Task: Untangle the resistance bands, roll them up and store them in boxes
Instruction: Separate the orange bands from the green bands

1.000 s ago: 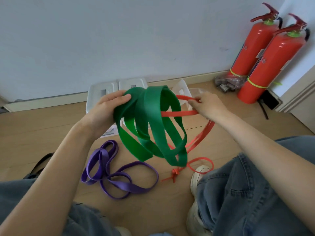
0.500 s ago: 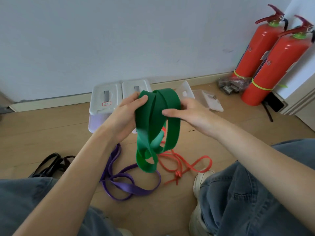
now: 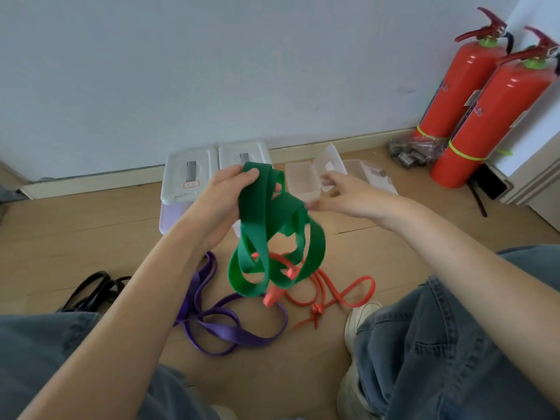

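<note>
green band (image 3: 272,231): hangs in loose loops mid-frame, clear of the floor
purple band (image 3: 233,328): on floor at 6 o'clock of it
red band (image 3: 330,289): floor, 5 o'clock, knotted
left hand (image 3: 224,201): pinches green band's top
right hand (image 3: 348,195): fingers spread, holds nothing, at 3 o'clock
open box (image 3: 303,180): 1 o'clock, far
step: untangling; next, likely regrip a loop, then roll

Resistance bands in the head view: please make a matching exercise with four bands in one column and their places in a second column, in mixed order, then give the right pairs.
Bands:
1. green band
2. purple band
3. red band
4. black band

Places:
A. on the floor at the far left, beside the knee
B. held up by the left hand
C. on the floor next to the white shoe
D. on the floor under the left forearm

Pairs: 1-B, 2-D, 3-C, 4-A
</note>
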Demonstrator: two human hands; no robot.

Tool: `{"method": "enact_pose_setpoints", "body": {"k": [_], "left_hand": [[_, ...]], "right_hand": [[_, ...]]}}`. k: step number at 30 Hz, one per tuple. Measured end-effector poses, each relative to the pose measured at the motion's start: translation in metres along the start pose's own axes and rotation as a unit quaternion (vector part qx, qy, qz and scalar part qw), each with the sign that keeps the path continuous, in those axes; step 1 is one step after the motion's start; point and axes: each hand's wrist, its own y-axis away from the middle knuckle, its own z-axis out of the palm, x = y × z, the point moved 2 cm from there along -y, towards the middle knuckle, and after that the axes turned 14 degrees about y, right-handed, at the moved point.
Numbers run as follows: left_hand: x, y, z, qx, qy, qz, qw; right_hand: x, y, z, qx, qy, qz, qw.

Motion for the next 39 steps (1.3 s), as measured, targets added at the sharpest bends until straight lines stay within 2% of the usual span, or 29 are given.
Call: {"method": "enact_pose_setpoints", "body": {"k": [1, 2, 4, 6, 7, 11, 13, 15, 18, 21, 23, 25, 28, 29, 30, 31, 32, 34, 35, 37, 39], "left_hand": [[0.001, 0.001, 0.002, -0.008, 0.011, 0.002, 1.000], [0.001, 0.003, 0.003, -0.014, 0.016, 0.003, 1.000], [0.000, 0.004, 0.006, -0.017, 0.020, 0.006, 1.000], [0.002, 0.005, 0.006, -0.015, 0.034, 0.012, 0.999], [0.006, 0.005, 0.005, -0.014, 0.049, 0.022, 0.998], [0.023, 0.004, -0.005, 0.034, 0.077, 0.042, 0.996], [0.023, 0.004, -0.008, 0.056, 0.062, 0.031, 0.996], [0.020, 0.008, -0.004, 0.038, 0.018, 0.014, 0.999], [0.016, 0.014, 0.008, -0.084, -0.076, 0.004, 0.994], [0.014, 0.018, 0.018, -0.185, -0.149, 0.012, 0.971], [0.015, 0.013, 0.013, -0.171, -0.195, 0.020, 0.966], [0.012, 0.004, -0.001, -0.118, -0.286, 0.040, 0.950], [-0.006, -0.007, -0.023, -0.059, -0.508, 0.079, 0.855], [-0.015, -0.008, -0.029, -0.053, -0.543, 0.084, 0.834], [-0.023, -0.009, -0.033, -0.052, -0.551, 0.092, 0.828], [-0.029, -0.012, -0.038, -0.051, -0.542, 0.095, 0.833], [-0.031, -0.013, -0.040, -0.050, -0.504, 0.088, 0.858], [-0.026, -0.012, -0.038, -0.069, -0.341, 0.041, 0.937], [-0.021, -0.009, -0.033, -0.091, -0.256, 0.025, 0.962], [-0.010, -0.005, -0.021, -0.135, -0.164, 0.043, 0.976], [0.002, -0.001, -0.012, -0.152, -0.111, 0.077, 0.979]], "right_hand": [[-0.004, 0.004, -0.001, -0.048, -0.083, -0.031, 0.995], [-0.009, 0.007, 0.001, -0.089, -0.102, -0.061, 0.989], [-0.010, 0.008, 0.012, -0.092, 0.022, -0.109, 0.990], [-0.004, 0.003, 0.024, -0.021, 0.213, -0.131, 0.968], [0.000, 0.001, 0.027, -0.005, 0.272, -0.136, 0.953], [0.021, -0.004, 0.009, 0.040, 0.355, -0.045, 0.933], [0.029, -0.004, 0.000, 0.036, 0.384, 0.010, 0.923], [0.028, -0.005, 0.004, 0.005, 0.338, -0.005, 0.941], [0.002, 0.000, 0.018, -0.024, 0.142, -0.127, 0.981], [-0.019, 0.000, 0.029, -0.039, -0.003, -0.187, 0.982], [-0.022, 0.000, 0.021, 0.004, 0.005, -0.185, 0.983], [-0.019, -0.001, 0.007, 0.061, 0.067, -0.158, 0.983], [-0.014, 0.003, -0.013, 0.094, 0.069, -0.129, 0.985], [-0.014, 0.004, -0.015, 0.087, 0.049, -0.130, 0.986], [-0.013, 0.005, -0.016, 0.080, 0.037, -0.135, 0.987], [-0.013, 0.006, -0.016, 0.080, 0.030, -0.138, 0.987], [-0.013, 0.007, -0.017, 0.089, 0.021, -0.140, 0.986], [-0.011, 0.006, -0.023, 0.132, -0.021, -0.140, 0.981], [-0.011, 0.005, -0.029, 0.159, -0.056, -0.140, 0.976], [-0.011, 0.004, -0.041, 0.200, -0.140, -0.153, 0.958], [-0.012, 0.005, -0.050, 0.219, -0.177, -0.167, 0.945]]}}
